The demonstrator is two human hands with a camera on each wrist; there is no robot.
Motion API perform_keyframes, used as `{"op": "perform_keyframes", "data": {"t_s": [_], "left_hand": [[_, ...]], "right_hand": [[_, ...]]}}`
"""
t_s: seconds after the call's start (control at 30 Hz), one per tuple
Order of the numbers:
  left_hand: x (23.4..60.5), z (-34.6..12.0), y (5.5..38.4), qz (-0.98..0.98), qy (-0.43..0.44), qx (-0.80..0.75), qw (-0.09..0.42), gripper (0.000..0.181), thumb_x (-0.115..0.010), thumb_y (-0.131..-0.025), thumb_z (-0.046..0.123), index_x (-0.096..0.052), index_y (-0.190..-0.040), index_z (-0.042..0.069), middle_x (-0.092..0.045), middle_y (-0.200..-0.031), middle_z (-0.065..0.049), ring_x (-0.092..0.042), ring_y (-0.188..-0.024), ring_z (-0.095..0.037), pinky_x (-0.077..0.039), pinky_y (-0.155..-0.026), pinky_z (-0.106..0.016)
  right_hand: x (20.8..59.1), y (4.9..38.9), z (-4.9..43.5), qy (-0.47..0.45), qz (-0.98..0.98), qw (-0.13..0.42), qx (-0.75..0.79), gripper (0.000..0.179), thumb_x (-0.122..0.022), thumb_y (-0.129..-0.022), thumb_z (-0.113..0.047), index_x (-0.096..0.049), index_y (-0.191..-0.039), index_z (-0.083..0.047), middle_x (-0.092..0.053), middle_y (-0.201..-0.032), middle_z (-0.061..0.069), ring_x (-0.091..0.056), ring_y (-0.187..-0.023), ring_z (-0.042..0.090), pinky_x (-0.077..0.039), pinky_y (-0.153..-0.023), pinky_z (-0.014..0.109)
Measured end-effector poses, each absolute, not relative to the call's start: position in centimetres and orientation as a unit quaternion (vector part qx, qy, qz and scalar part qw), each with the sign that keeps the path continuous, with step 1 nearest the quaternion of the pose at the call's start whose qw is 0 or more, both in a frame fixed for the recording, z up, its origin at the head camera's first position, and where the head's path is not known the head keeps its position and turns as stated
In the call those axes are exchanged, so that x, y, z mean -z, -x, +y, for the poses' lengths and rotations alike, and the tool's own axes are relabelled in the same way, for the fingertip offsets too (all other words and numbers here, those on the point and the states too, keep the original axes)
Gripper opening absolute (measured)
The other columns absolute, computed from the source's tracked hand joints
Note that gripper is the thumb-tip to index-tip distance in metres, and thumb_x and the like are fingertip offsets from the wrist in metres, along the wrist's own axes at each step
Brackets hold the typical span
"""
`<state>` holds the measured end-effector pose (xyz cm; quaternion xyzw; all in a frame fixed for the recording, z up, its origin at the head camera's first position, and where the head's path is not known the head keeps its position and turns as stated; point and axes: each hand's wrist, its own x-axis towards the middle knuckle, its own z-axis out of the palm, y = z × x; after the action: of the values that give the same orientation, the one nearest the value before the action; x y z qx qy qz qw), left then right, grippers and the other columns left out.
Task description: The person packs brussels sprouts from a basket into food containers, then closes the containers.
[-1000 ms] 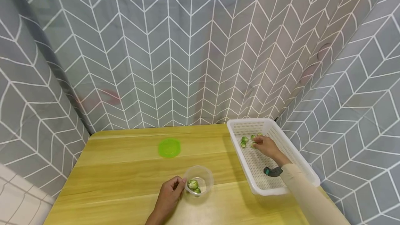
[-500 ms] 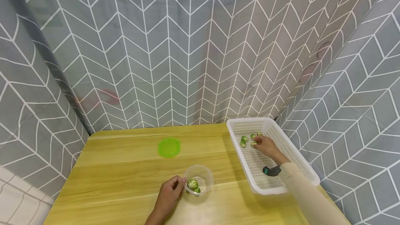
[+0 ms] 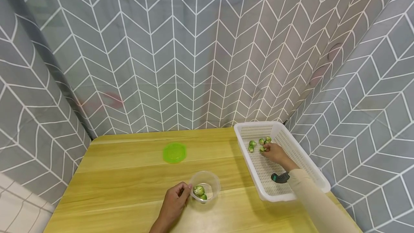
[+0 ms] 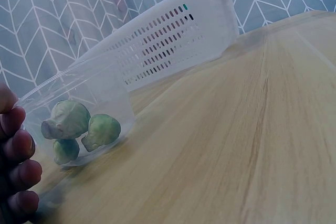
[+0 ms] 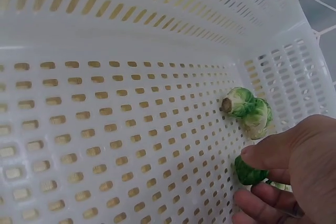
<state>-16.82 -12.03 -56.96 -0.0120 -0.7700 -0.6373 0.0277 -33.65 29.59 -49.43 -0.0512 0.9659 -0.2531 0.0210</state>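
My left hand (image 3: 175, 201) pinches the rim of a clear round plastic tub (image 3: 213, 182) standing on the table. Brussels sprouts (image 3: 198, 190) lie in the tub; the left wrist view shows three, one of them (image 4: 72, 119) resting on the others. Over at the right, my right hand (image 3: 277, 154) reaches into a white slotted basket (image 3: 255, 179). Its thumb and fingers pinch a Brussels sprout (image 5: 247, 172), partly hidden by them, low over the basket floor. Several more sprouts (image 3: 252, 143) lie around it toward the basket's far end.
A green round lid (image 3: 174, 152) lies flat on the wooden table (image 3: 129, 179), beyond the tub. A dark wrist device (image 3: 280, 178) sits at my right wrist, inside the basket. A grey patterned curtain (image 3: 181, 64) hangs behind the table and at both sides.
My right hand has shifted slightly toward me in the basket, and its fingers have closed on a sprout. Sprouts behind it show more fully. The left hand and tub stay put.
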Motion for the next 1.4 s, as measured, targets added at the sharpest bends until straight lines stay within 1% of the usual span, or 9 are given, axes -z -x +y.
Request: {"op": "perform_keyframes", "data": {"t_s": [0.13,0.23,0.4,0.5,0.63,0.83,0.97,1.13,1.4], "left_hand": [[57.0,-12.1,16.9,-0.765,0.011,0.644,0.023,0.035,-0.064,-0.100,0.030,-0.060,-0.075,0.006,-0.052,-0.058,-0.007,-0.045,-0.050,-0.008,-0.042,-0.053,-0.024],[56.6,-12.1,16.8,-0.769,0.009,0.639,0.021,0.035,-0.063,-0.101,0.028,-0.060,-0.075,0.003,-0.053,-0.058,-0.010,-0.044,-0.050,-0.007,-0.041,-0.053,-0.023],[55.2,-11.9,16.3,-0.769,0.009,0.639,0.021,0.035,-0.062,-0.102,0.023,-0.060,-0.076,-0.001,-0.053,-0.059,-0.016,-0.043,-0.049,-0.006,-0.040,-0.053,-0.022],[54.2,-11.8,15.9,-0.764,0.014,0.645,0.024,0.035,-0.062,-0.102,0.022,-0.059,-0.075,-0.002,-0.052,-0.058,-0.017,-0.043,-0.049,-0.006,-0.040,-0.053,-0.022],[53.7,-11.7,15.6,-0.762,0.017,0.646,0.032,0.035,-0.063,-0.101,0.022,-0.059,-0.075,-0.001,-0.052,-0.057,-0.014,-0.042,-0.049,-0.005,-0.040,-0.053,-0.022],[55.3,-11.8,16.4,-0.771,0.008,0.636,0.033,0.035,-0.063,-0.101,0.021,-0.059,-0.074,0.000,-0.051,-0.056,-0.011,-0.042,-0.049,-0.006,-0.039,-0.052,-0.022],[56.6,-11.9,16.8,-0.776,0.010,0.630,0.035,0.035,-0.063,-0.101,0.026,-0.060,-0.074,0.004,-0.051,-0.057,-0.008,-0.043,-0.049,-0.007,-0.040,-0.053,-0.023],[57.1,-12.2,16.8,-0.765,0.026,0.643,0.031,0.037,-0.065,-0.099,0.034,-0.060,-0.073,0.009,-0.052,-0.057,-0.004,-0.046,-0.050,-0.008,-0.042,-0.053,-0.023],[56.9,-12.4,16.8,-0.765,0.035,0.643,0.019,0.042,-0.063,-0.099,0.042,-0.060,-0.074,0.008,-0.053,-0.058,-0.004,-0.047,-0.051,-0.009,-0.042,-0.053,-0.024]], "right_hand": [[49.6,33.8,29.6,0.046,0.965,0.024,0.256,0.043,-0.070,-0.092,-0.017,-0.061,-0.124,0.011,-0.065,-0.112,0.027,-0.062,-0.104,0.042,-0.053,-0.085,0.050],[49.6,33.8,29.6,0.053,0.963,0.017,0.262,0.039,-0.070,-0.092,-0.017,-0.062,-0.119,0.009,-0.065,-0.111,0.026,-0.062,-0.104,0.041,-0.051,-0.086,0.052],[49.7,33.7,29.5,0.067,0.961,0.009,0.268,0.030,-0.072,-0.091,-0.015,-0.063,-0.110,0.007,-0.066,-0.103,0.021,-0.062,-0.098,0.038,-0.050,-0.085,0.052],[49.7,33.6,29.4,0.068,0.961,0.011,0.266,0.032,-0.072,-0.091,-0.014,-0.064,-0.113,0.008,-0.067,-0.105,0.022,-0.063,-0.100,0.038,-0.052,-0.085,0.051],[49.6,33.6,29.3,0.075,0.963,0.016,0.257,0.036,-0.071,-0.091,-0.014,-0.065,-0.118,0.011,-0.067,-0.108,0.025,-0.064,-0.102,0.041,-0.053,-0.085,0.051],[49.7,33.8,29.4,0.074,0.963,0.018,0.260,0.035,-0.071,-0.091,-0.013,-0.066,-0.117,0.010,-0.068,-0.107,0.024,-0.065,-0.099,0.038,-0.054,-0.081,0.048],[49.8,33.7,29.5,0.075,0.961,0.021,0.264,0.034,-0.072,-0.091,-0.013,-0.067,-0.117,0.009,-0.068,-0.107,0.023,-0.065,-0.098,0.036,-0.054,-0.081,0.048],[50.0,33.7,29.6,0.077,0.961,0.022,0.265,0.034,-0.071,-0.092,-0.012,-0.066,-0.118,0.009,-0.068,-0.109,0.023,-0.065,-0.100,0.038,-0.054,-0.083,0.049],[49.9,33.9,29.5,0.074,0.959,0.005,0.272,0.034,-0.070,-0.092,-0.012,-0.066,-0.119,0.009,-0.068,-0.110,0.025,-0.065,-0.102,0.041,-0.055,-0.082,0.048]]}}
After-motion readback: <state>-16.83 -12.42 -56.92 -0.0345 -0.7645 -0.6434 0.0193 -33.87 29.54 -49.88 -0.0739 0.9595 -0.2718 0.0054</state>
